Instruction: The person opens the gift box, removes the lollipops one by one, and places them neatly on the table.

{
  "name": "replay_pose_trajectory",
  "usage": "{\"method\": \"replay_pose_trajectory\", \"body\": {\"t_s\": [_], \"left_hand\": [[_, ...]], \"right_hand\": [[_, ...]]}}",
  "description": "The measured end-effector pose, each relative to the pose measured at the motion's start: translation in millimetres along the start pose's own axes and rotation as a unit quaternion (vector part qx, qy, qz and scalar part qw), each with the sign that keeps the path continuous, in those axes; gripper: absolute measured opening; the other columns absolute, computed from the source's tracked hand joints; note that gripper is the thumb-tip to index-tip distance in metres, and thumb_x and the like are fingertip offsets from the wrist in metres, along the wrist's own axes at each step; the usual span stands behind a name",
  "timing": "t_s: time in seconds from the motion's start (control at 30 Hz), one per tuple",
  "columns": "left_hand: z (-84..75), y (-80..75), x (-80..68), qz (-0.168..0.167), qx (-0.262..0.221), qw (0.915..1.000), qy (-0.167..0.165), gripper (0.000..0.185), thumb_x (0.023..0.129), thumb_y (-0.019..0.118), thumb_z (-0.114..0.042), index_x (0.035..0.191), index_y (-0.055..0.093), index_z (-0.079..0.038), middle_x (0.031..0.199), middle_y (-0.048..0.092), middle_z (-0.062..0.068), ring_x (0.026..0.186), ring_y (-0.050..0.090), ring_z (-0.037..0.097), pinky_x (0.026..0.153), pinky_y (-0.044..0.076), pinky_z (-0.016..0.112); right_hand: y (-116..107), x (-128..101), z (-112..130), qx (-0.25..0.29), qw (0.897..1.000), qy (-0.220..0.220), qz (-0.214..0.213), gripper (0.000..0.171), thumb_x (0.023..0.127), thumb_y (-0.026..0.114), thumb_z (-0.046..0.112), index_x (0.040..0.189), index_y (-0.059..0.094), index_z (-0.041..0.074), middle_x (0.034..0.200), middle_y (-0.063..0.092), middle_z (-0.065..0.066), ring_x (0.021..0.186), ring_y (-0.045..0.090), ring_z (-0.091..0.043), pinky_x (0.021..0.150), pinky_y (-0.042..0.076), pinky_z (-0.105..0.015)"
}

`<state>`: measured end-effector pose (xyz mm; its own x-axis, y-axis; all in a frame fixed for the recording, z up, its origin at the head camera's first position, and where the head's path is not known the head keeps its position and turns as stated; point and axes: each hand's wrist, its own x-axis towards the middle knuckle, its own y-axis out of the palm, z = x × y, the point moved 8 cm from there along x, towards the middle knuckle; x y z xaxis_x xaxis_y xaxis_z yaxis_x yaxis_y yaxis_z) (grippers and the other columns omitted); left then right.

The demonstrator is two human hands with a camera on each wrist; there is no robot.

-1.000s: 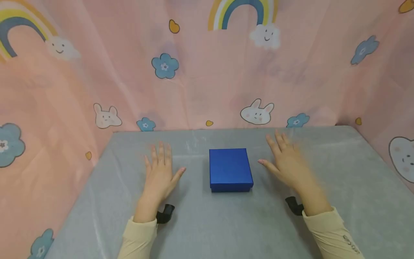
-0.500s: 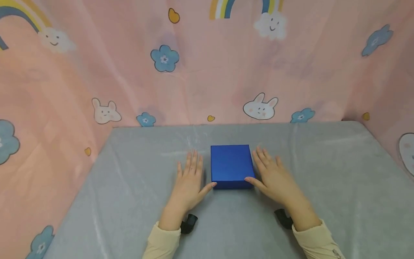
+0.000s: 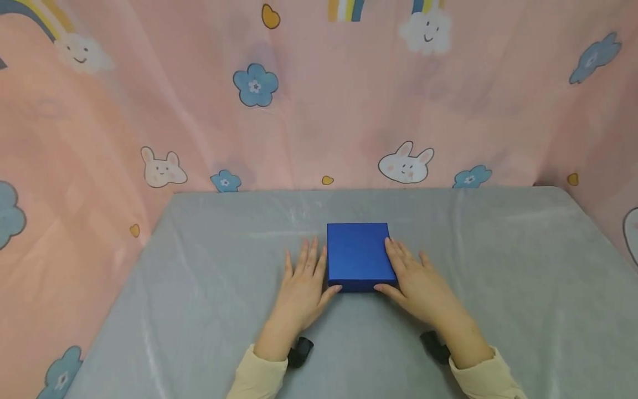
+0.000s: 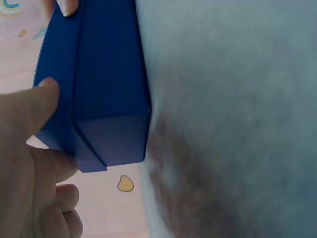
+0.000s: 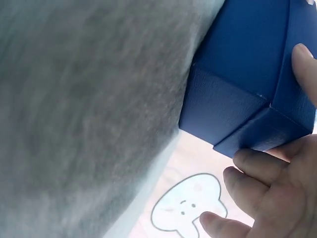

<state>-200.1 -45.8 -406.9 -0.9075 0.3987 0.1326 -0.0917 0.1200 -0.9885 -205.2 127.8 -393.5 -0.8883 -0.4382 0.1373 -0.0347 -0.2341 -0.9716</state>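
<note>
A square, shiny blue box sits on the grey table, its lid fitted over the base. My left hand holds the lid's near left corner, thumb on the front and index finger on the left side. At the opposite side, my right hand grips the near right corner likewise, its thumb against the lid's front. The index finger of that hand lies at the lid's side edge. In both wrist views a seam runs between lid and base.
A grey cloth covers the table. Behind it hangs a pink curtain printed with rainbows, flowers and rabbits. Black wrist devices sit at the inner side of each wrist, below pale sleeves.
Both hands have come inward from either side of the box and now hold its lid. The head view has tilted slightly downward. The box stays in place on the table.
</note>
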Motion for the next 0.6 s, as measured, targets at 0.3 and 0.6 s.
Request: {"method": "replay_pose_trajectory", "body": {"t_s": [0.3, 0.6], "left_hand": [[-7.6, 3.3, -1.4, -0.015, 0.012, 0.9997, 0.014, 0.070, 0.098, 0.044, -0.043, 0.145, 0.027, 0.006, 0.152, 0.021, 0.021, 0.141, 0.015, 0.035, 0.109, 0.016, 0.059], [-9.7, 1.1, -1.1, -0.009, 0.001, 0.9998, 0.015, 0.070, 0.098, 0.044, -0.041, 0.145, 0.025, 0.008, 0.153, 0.019, 0.022, 0.142, 0.013, 0.034, 0.110, 0.015, 0.058]], "right_hand": [[0.9, -1.5, 1.0, 0.018, 1.000, -0.002, -0.012, 0.085, 0.087, 0.064, 0.039, 0.144, 0.025, -0.011, 0.147, 0.031, -0.026, 0.135, 0.031, -0.038, 0.103, 0.026, -0.063], [-1.9, -2.2, 2.2, 0.016, 1.000, -0.003, -0.018, 0.084, 0.087, 0.066, 0.037, 0.142, 0.027, -0.012, 0.146, 0.031, -0.027, 0.134, 0.033, -0.039, 0.102, 0.028, -0.063]]}}
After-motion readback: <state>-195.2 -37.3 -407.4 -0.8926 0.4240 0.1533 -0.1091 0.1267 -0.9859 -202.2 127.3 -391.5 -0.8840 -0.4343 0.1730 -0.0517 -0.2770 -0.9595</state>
